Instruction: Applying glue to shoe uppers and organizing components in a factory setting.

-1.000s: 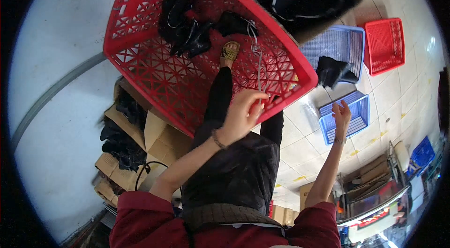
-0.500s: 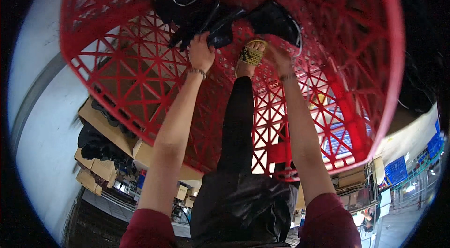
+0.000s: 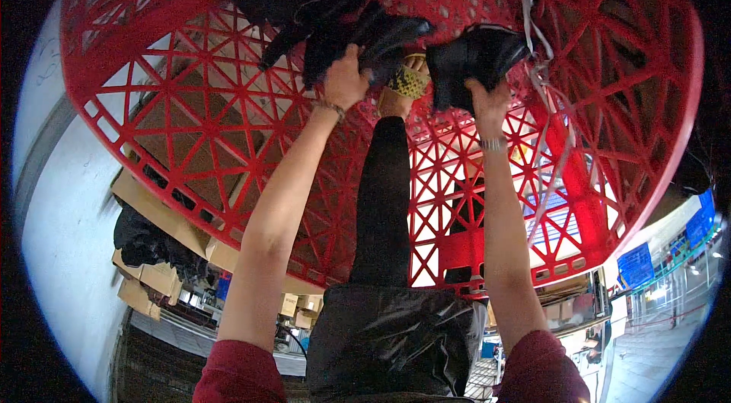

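Deep inside a large red lattice-walled plastic basket [image 3: 285,121] lie several glossy black pieces that look like shoe uppers. My left hand [image 3: 346,82] is closed round the lower edge of one black piece [image 3: 377,41] in the left bunch, its fingertips partly hidden. On the right, my right hand [image 3: 491,102] grips another black piece [image 3: 476,57] by its near edge, thumb in front. Between my hands is my foot in a yellow and black woven sandal [image 3: 410,82], reaching into the basket. A pale strap [image 3: 533,30] hangs beside the right piece.
A white wall [image 3: 68,251] stands at the left. Cardboard boxes [image 3: 156,277] and a dark heap [image 3: 156,239] lie beyond the basket's left rim. Blue crates [image 3: 643,266] stand far right. My black apron [image 3: 388,342] fills the lower middle.
My right hand has moved from beside the sandal onto the right black piece. My left hand has shifted slightly right with its piece. The pale strap has come into view.
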`<move>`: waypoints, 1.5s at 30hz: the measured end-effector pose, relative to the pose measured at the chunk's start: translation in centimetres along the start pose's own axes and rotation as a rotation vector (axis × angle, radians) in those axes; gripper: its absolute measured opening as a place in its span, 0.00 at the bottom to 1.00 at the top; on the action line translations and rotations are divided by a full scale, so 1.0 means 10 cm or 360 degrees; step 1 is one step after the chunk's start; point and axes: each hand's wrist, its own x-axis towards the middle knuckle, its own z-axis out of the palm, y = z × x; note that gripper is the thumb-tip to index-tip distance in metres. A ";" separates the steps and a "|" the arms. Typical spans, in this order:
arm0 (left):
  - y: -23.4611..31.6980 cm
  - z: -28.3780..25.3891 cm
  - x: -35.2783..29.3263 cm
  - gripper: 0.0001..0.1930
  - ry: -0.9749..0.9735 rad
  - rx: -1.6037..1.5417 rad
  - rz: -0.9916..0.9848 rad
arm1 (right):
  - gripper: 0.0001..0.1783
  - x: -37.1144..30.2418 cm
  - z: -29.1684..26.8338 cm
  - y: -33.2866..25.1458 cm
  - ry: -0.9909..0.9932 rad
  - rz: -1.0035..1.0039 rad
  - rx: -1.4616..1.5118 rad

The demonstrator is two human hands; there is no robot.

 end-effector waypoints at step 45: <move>-0.61 -0.70 -0.48 0.44 0.0544 0.0082 -0.0061 | 0.40 -1.51 -2.22 -2.16 -0.1253 0.1016 0.0280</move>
